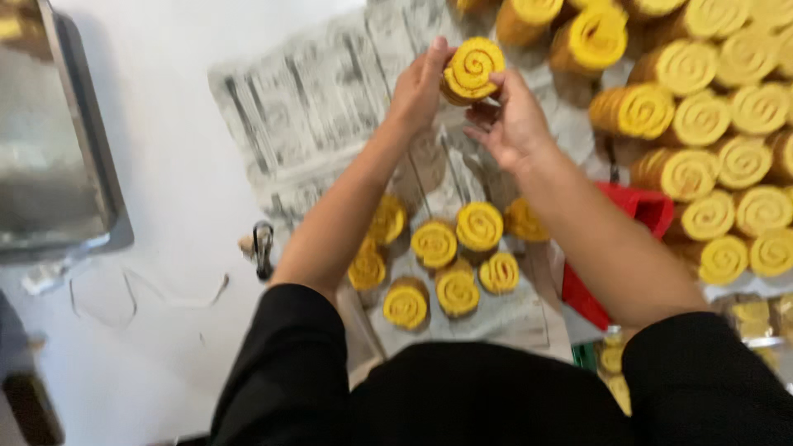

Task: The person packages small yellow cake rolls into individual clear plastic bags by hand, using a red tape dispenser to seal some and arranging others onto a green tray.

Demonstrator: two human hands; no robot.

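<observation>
- Left hand (417, 87) and right hand (508, 120) grip one yellow spiral roll (471, 68) between fingertips, above the newspaper sheet (314, 99) at the tabletop's far edge.
- Cut slices (446, 264) lie near the near edge.
- Stacked rolls (710, 124) fill the right side; red bag (652, 211) beside them.
- Metal tray (49, 149) sits at the left edge.

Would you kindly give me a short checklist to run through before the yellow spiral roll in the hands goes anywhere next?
1. Roll held by both hands: ok; left hand and right hand both touch the yellow spiral roll.
2. Roll intact: cannot tell, blurred.
3. Bare newspaper to set it on: ok.
4. Small group of rolls below the arms undisturbed: ok.
5. Big stack of rolls on the right stable: cannot tell.
</observation>
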